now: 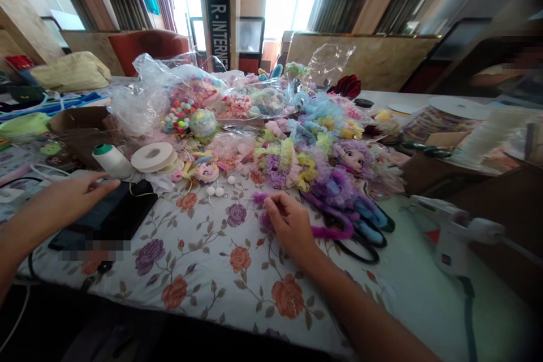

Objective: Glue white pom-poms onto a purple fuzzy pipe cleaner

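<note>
My right hand (291,229) pinches a fuzzy purple pipe cleaner (335,232) between thumb and fingers; its tip pokes out above them and its tail curves away to the right. Beside it lie a doll (354,159) with lilac hair and a purple ruffled dress, and a black cord loop (367,257). On the left, my left hand (80,201) reaches over a black flat device (116,215), fingers stretched out and holding nothing. I cannot tell whether it touches the device. Several white beads (217,189) and a small doll head (207,171) lie between the hands.
Ruffled pastel trims (282,164) and clear plastic bags (150,87) pile up across the back. A thread spool (112,161) and a ribbon roll (153,156) stand beyond my left hand. A white glue gun (445,232) lies right, beside a cardboard box (487,203). Another person's arm (494,76) shows far right.
</note>
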{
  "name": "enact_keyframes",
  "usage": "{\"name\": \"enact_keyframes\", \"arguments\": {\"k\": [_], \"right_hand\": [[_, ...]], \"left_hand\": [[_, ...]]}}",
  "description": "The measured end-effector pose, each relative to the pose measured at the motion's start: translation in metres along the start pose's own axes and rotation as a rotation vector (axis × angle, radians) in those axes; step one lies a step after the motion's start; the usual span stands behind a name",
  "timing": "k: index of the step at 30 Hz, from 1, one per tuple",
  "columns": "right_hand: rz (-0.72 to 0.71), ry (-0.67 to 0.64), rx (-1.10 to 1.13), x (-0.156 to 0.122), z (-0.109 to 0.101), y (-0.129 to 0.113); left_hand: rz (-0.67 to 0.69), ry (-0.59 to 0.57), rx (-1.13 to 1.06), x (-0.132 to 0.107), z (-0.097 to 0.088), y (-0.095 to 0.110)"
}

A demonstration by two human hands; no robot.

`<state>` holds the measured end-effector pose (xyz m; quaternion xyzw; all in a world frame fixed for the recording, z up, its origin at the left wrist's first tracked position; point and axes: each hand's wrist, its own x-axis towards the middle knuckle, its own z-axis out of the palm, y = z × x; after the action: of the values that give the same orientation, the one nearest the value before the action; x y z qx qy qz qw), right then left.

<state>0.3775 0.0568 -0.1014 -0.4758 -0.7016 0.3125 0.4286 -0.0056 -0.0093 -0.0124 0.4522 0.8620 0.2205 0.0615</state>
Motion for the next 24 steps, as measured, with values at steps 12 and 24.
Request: {"name": "enact_keyframes", "arguments": {"k": [12,24], "right_hand": [[0.033,-0.508,0.309,-0.009,-0.045,-0.042],[-0.078,-0.198,-0.530,0.029,-0.027,-0.003]], "left_hand": [[0.764,-0.319,-0.458,-0.001,0.114,0.158],[0.920,-0.409,-0.273,-0.041,0.184,0.161]]}}
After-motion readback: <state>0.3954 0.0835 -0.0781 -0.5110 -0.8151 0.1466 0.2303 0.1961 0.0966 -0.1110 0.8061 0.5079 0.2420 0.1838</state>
